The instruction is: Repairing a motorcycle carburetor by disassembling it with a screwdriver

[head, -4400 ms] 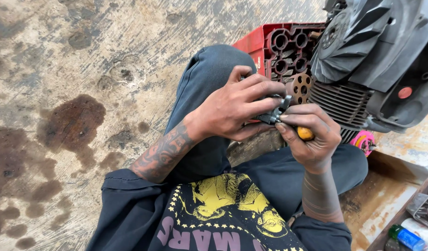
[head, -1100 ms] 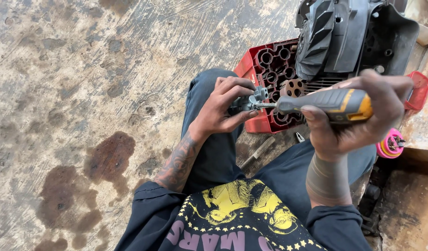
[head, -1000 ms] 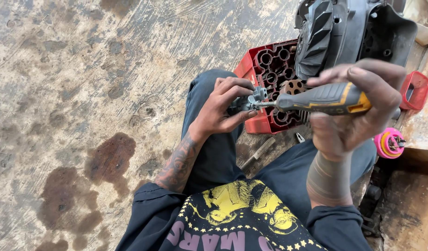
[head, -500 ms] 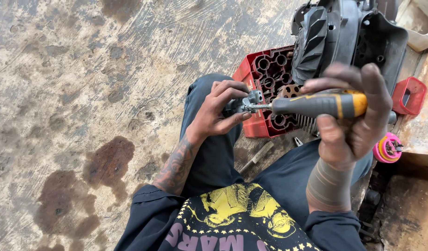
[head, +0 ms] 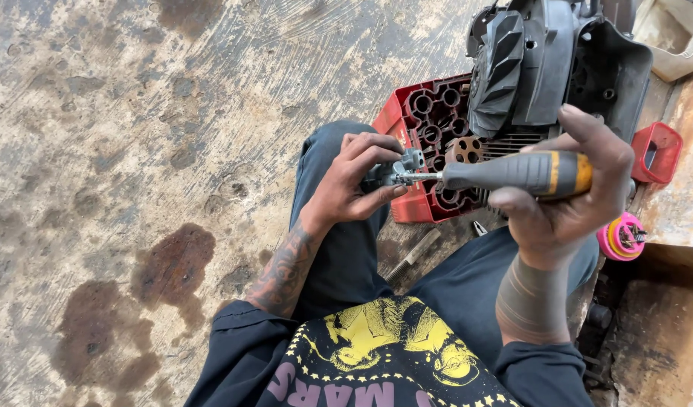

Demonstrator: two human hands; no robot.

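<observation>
Head view, frame centre: left hand [head: 355, 185] is pinching a small grey metal part [head: 401, 170] steady, right hand [head: 565, 192] is gripping a screwdriver [head: 512, 172] level, tip seated in it, over red tray [head: 429, 124].

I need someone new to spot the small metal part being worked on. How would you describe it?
Start at the red plastic tray beside the dark engine housing. Just left of it, the left hand pinches a small grey metal part. It alone meets the screwdriver tip.
</observation>
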